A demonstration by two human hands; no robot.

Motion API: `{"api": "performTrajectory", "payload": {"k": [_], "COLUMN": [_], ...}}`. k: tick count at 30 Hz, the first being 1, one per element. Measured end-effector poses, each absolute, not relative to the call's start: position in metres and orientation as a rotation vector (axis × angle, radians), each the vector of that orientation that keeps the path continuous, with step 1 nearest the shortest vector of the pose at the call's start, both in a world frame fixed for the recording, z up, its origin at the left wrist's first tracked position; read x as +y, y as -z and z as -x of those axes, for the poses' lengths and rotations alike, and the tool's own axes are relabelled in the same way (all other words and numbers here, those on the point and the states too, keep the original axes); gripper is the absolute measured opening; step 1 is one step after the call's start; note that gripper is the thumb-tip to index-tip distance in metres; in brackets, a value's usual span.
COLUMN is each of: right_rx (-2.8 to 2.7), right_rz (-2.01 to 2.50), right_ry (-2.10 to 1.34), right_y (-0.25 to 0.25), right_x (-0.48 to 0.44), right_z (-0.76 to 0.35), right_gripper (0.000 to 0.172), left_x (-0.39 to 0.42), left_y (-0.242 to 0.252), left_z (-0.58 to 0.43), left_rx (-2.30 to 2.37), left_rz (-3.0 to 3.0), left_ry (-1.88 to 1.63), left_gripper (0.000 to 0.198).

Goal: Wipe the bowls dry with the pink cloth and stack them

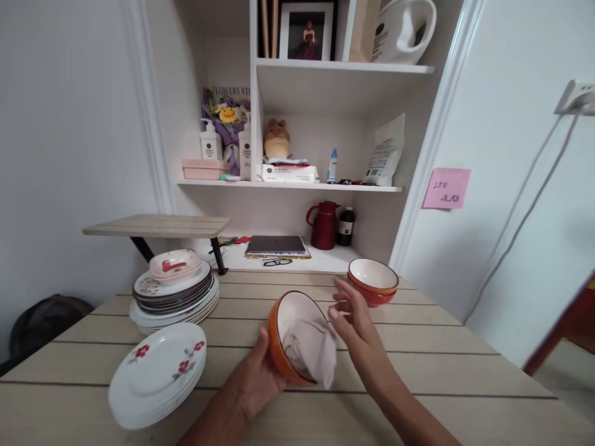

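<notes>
My left hand grips an orange bowl with a white inside, tilted toward the right above the table. A crumpled pale cloth lies in the bowl and hangs over its right rim. To the right of the bowl, my right hand is raised with its fingers apart and nothing in it. Just beyond that hand stand stacked bowls, an orange one on top of a red one.
On the left are a stack of flower-patterned white plates and a taller plate stack topped by a square dish. Behind are a small raised shelf, glasses, a laptop and a red jug.
</notes>
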State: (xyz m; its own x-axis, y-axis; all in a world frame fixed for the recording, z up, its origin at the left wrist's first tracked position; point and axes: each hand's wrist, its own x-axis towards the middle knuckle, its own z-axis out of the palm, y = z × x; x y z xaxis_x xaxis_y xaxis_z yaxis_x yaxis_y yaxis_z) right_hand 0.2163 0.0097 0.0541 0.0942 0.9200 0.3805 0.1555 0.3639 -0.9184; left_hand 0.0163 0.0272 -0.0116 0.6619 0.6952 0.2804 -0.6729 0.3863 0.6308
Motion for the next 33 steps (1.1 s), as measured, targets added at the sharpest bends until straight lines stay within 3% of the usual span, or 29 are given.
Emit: {"api": "performTrajectory", "payload": {"k": [8,15,24,26,30,33], "right_rx": [-2.121,-2.192,-2.357,-2.307,-2.037,-1.789], "right_rz": [1.323,0.934,1.286,1.369,1.252,1.053], "right_ry": [-0.535,-0.997,-0.387,-0.368,-0.586,-1.015], "right_y": [-0.063,-0.078,-0.057,-0.056,-0.053,-0.052], "right_x": [-0.01,-0.009,-0.015,-0.014,-0.01,-0.009], "right_z": [-0.206,-0.229,-0.198,-0.194,-0.19,-0.187], "right_gripper": [0.041,0.041,0.059,0.053,0.03,0.02], "left_x": [0.018,0.023,0.022,0.02,0.019,0.022], "left_y": [0.014,0.008,0.019,0.018,0.016,0.018], "left_z": [-0.016,-0.016,-0.013,-0.013,-0.015,-0.016], "left_rx": [0.127,0.114,0.264,0.259,0.246,0.28], "left_rz": [-0.859,-0.792,-0.748,-0.767,-0.799,-0.806], "left_ry": [-0.834,-0.829,-0.771,-0.744,-0.727,-0.766], "left_gripper": [0.069,0.071,0.065,0.064,0.064,0.064]}}
